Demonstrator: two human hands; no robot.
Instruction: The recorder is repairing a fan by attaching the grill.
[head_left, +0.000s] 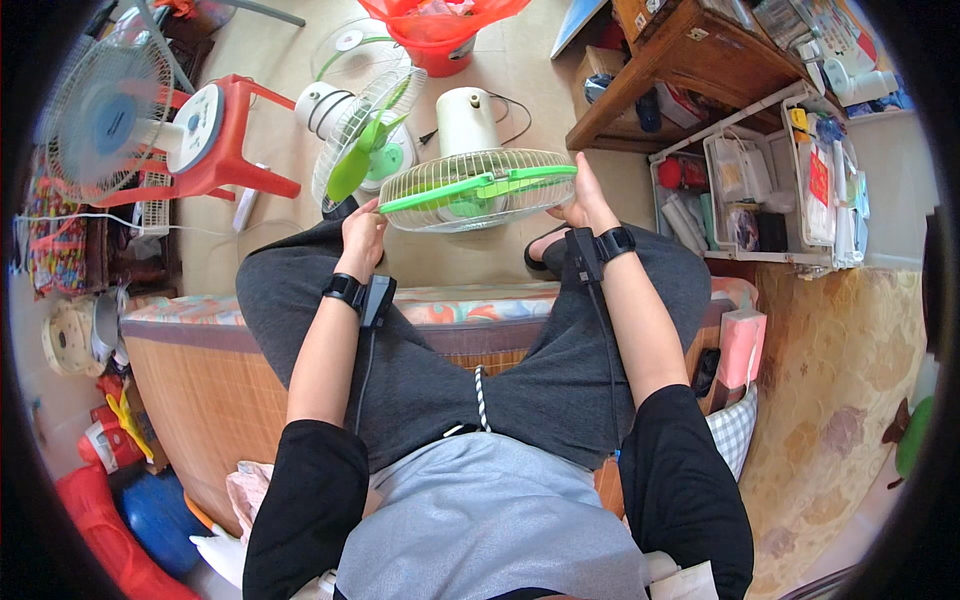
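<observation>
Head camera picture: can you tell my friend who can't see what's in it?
A seated person's left hand and right hand hold a green-rimmed wire fan cage out in front. Bright green fan blades are to its left, with a red stool and a blue-centred fan farther left.

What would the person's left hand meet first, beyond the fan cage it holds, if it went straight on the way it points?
Past the fan cage, the left hand would probably meet the green-bladed fan, though depth is unclear.
</observation>
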